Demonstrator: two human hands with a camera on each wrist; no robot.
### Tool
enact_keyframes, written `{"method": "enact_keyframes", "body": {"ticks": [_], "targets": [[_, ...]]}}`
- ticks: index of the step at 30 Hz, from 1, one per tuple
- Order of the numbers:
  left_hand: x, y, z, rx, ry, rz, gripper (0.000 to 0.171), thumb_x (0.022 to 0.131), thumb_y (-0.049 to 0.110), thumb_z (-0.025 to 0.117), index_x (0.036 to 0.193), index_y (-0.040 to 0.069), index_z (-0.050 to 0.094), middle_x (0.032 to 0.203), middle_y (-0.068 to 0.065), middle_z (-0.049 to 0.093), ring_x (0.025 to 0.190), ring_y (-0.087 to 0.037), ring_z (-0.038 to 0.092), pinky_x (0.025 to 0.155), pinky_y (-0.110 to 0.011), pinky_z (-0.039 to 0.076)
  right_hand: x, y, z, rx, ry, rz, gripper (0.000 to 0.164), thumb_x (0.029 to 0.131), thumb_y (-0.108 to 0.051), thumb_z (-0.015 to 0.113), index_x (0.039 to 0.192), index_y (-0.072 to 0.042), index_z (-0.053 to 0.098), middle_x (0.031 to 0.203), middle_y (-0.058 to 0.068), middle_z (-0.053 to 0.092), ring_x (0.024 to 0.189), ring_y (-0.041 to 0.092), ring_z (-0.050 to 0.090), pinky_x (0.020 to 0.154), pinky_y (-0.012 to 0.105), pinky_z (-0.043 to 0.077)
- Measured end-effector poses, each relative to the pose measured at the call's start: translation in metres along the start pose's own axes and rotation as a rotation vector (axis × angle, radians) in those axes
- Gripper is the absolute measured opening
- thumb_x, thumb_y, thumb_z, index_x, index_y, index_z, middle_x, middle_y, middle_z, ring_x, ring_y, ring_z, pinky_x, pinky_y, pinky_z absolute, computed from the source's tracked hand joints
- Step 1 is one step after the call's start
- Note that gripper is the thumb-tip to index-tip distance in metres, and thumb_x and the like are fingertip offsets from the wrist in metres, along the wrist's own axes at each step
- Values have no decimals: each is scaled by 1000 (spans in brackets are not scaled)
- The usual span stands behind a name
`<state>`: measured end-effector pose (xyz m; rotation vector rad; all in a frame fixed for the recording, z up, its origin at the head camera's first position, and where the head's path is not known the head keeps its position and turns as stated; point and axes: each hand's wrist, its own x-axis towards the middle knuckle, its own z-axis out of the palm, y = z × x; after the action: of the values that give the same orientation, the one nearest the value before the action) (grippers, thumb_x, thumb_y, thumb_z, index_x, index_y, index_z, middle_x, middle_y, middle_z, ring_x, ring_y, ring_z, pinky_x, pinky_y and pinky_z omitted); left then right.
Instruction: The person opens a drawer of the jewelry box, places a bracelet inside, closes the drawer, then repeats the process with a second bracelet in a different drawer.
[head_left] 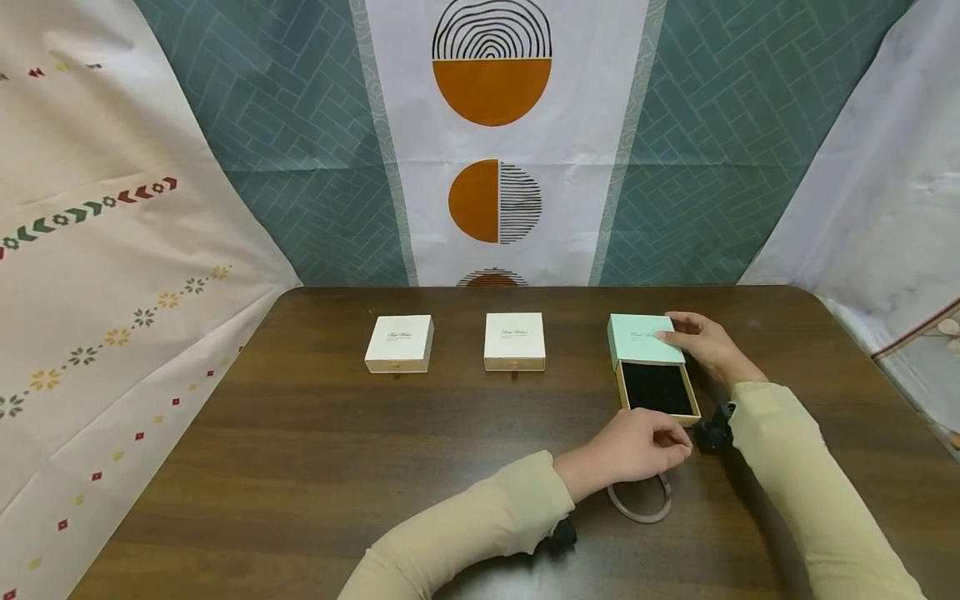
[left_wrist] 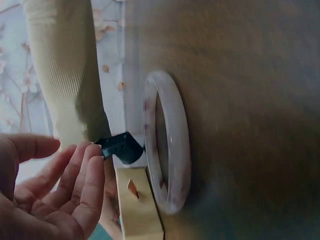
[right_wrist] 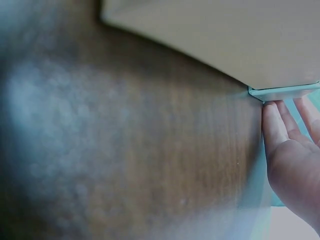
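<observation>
A mint-green jewelry box (head_left: 637,340) stands at the right of the table, its gold-edged drawer (head_left: 658,388) pulled out towards me and showing a black lining. My right hand (head_left: 703,343) holds the box's outer sleeve, thumb on top and fingers along the right side. Just in front of the drawer hovers my left hand (head_left: 636,443), loosely bent and with nothing in its fingers. Below it a pale, marbled bangle (left_wrist: 179,145) lies on the table, partly covered by that hand in the head view. The left wrist view shows it near the drawer's front, which has a small tab.
Two white gift boxes (head_left: 400,340), the second one (head_left: 514,340) nearer the middle, stand closed in a row left of the mint box. The brown wooden table (head_left: 300,500) ends at a patterned cloth backdrop (head_left: 300,167). A black wrist camera (head_left: 716,429) sits beside the drawer.
</observation>
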<state>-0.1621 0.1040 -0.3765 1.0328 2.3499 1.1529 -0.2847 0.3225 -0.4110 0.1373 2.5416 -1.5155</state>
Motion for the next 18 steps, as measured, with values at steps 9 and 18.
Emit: {"method": "enact_keyframes", "body": {"ticks": [9, 18], "targets": [[1, -3, -8, 296, -151, 173, 21, 91, 22, 65, 111, 13, 68, 109, 7, 68, 89, 5, 60, 74, -2, 41, 0, 0, -1, -12, -11, -9, 77, 94, -35, 58, 149, 4, 20, 149, 32, 22, 132, 44, 28, 110, 59, 28], [1, 0, -9, 573, -217, 147, 29, 87, 25, 70, 116, 23, 66, 117, 13, 63, 102, 2, 57, 77, -7, 44, 0, 0, -1, -3, -9, -12, 77, 94, -34, 59, 149, 3, 20, 150, 32, 22, 132, 44, 28, 110, 58, 27]]}}
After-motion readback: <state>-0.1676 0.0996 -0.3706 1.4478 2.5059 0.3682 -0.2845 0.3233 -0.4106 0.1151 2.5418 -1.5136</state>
